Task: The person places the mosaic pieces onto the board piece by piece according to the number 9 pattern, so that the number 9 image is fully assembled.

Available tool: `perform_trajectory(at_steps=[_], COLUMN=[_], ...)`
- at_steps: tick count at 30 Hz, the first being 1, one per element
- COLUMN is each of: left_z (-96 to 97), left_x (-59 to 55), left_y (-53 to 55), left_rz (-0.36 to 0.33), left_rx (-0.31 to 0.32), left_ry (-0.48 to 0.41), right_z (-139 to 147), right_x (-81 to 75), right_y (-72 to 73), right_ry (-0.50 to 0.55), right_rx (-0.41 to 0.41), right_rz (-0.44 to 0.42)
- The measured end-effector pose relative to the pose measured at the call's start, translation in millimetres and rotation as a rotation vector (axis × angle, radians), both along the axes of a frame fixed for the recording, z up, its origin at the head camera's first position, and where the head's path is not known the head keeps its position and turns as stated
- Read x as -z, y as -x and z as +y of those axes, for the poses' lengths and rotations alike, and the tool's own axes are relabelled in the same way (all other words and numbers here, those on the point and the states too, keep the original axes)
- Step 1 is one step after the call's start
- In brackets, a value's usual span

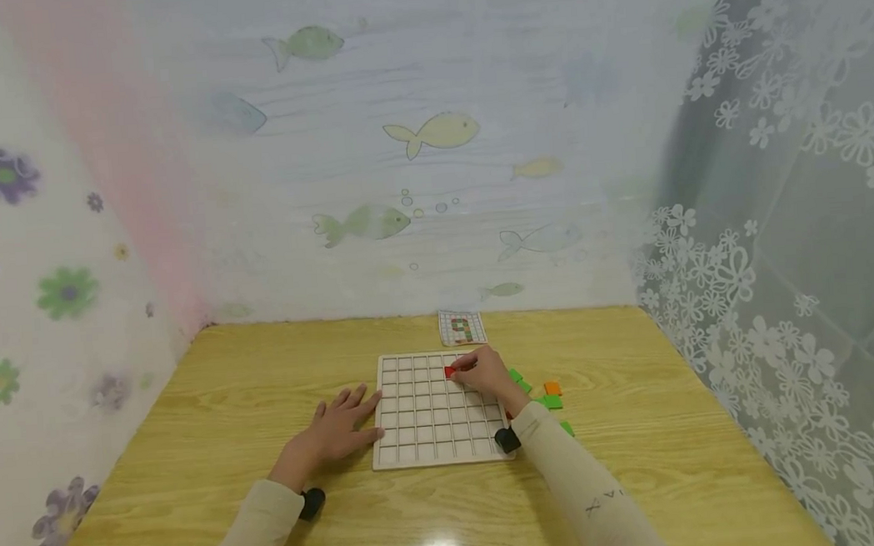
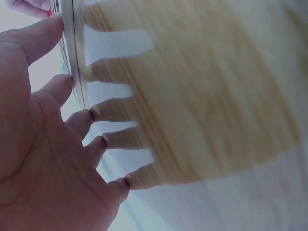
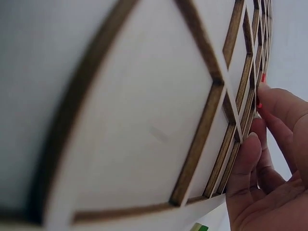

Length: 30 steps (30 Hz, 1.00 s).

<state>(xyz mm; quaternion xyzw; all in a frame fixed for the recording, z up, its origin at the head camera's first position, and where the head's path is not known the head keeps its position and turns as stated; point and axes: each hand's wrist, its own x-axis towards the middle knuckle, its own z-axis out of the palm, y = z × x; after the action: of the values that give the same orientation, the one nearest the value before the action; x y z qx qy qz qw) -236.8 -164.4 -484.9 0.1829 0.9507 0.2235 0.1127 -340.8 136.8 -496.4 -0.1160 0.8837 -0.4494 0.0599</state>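
A white square board [image 1: 415, 404] with a raised grid of cells lies flat on the wooden table. At one of its upper cells, my right hand [image 1: 486, 373] pinches a small red tile [image 1: 450, 371] between thumb and fingertips. The same red tile [image 3: 260, 98] shows as a sliver at the fingertips in the right wrist view. My left hand [image 1: 337, 428] lies spread on the table, its thumb and a fingertip touching the board's left edge. In the left wrist view, the fingers of that left hand [image 2: 53, 130] are extended against the tabletop and the board's side.
Several green tiles [image 1: 553, 402] and an orange tile [image 1: 553, 389] lie on the table [image 1: 628, 445] right of the board, partly behind the right arm. Beyond the board's far edge is a pattern card [image 1: 461, 328] with a coloured grid. Painted walls [image 1: 431, 181] enclose the table.
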Motion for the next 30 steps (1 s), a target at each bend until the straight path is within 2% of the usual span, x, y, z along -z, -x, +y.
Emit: perform_trajectory(at_steps=[14, 30], left_z=[0.5, -0.9], left_x=[0.6, 4.2], left_y=[-0.3, 5.0], left_rz=[0.004, 0.006], left_rx=[-0.008, 0.002], left_ry=[-0.001, 0.011], right_z=[0.7, 5.4], right_x=[-0.2, -4.0], right_y=[-0.9, -1.2], right_ry=[0.022, 0.067], right_rx=[-0.016, -0.031], right_rz=[0.002, -0.010])
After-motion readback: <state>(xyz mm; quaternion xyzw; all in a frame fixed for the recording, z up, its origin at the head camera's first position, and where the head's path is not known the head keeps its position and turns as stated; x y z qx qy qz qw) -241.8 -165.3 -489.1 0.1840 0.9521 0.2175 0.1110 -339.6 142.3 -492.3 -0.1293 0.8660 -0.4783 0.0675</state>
